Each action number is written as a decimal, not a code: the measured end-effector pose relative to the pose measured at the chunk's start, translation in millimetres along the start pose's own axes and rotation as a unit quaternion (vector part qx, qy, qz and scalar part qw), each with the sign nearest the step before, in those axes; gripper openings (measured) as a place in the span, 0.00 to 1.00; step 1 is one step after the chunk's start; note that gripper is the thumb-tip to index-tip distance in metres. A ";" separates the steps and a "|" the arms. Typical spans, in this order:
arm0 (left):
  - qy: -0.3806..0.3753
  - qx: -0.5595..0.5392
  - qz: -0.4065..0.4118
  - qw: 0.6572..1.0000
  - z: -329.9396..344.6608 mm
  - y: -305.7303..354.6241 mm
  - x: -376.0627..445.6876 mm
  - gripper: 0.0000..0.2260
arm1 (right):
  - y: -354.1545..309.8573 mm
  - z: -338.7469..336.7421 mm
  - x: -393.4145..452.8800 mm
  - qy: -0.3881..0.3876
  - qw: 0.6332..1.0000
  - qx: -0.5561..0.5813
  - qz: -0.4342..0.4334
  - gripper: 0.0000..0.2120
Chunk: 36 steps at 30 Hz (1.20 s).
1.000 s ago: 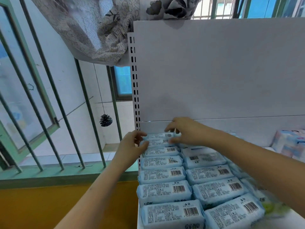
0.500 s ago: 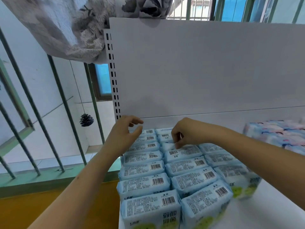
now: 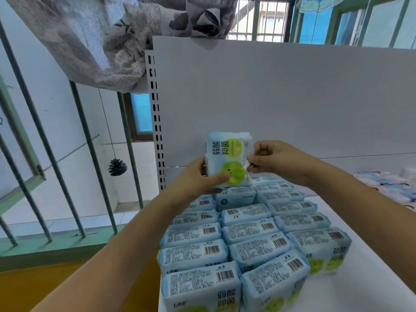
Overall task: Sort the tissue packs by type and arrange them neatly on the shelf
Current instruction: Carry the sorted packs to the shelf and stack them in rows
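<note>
White metal shelf (image 3: 371,278) is carrying three rows of pale blue plastic tissue packs (image 3: 252,230), barcodes facing up. Above the rear of them, both hands are holding one light blue pack with two green circles (image 3: 228,159) upright: left hand (image 3: 198,179) gripping its lower left edge, right hand (image 3: 273,159) pinching its right edge.

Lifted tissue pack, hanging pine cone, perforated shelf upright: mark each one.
Lifted tissue pack (image 3: 227,154), head view, printed front face between the green circles.
Hanging pine cone (image 3: 117,167), head view, middle of its scales.
Perforated shelf upright (image 3: 155,104), head view, slotted strip.
</note>
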<state>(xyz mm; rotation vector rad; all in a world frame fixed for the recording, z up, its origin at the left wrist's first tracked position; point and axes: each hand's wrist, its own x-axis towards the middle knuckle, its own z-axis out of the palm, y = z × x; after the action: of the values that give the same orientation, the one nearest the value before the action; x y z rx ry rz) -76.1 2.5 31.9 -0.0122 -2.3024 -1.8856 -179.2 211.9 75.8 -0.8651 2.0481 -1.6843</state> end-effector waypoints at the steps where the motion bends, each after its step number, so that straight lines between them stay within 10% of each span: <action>1: 0.012 0.049 0.021 0.999 -1.2 0.4 0.8 0.22 | 4.0 -0.2 -1.2 0.002 1.000 -0.021 0.011 0.05; 8: -0.012 0.390 0.119 0.913 -11.7 5.7 5.6 0.18 | 1.0 -11.3 -17.7 0.021 0.962 -0.271 0.003 0.24; 26: -0.042 0.332 0.078 0.939 -0.5 1.7 9.8 0.18 | 14.9 -5.2 -17.9 0.017 0.880 -0.459 -0.119 0.12; 36: -0.115 0.368 0.081 0.919 -11.2 -12.5 2.7 0.20 | 37.6 11.2 -7.4 -0.066 0.851 -0.520 -0.035 0.16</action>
<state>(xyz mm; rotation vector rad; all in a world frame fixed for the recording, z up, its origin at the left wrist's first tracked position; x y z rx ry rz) -78.8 -11.3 22.2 -0.3323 -2.9111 -0.8881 -175.6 212.2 36.1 -1.2920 2.8039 -0.3610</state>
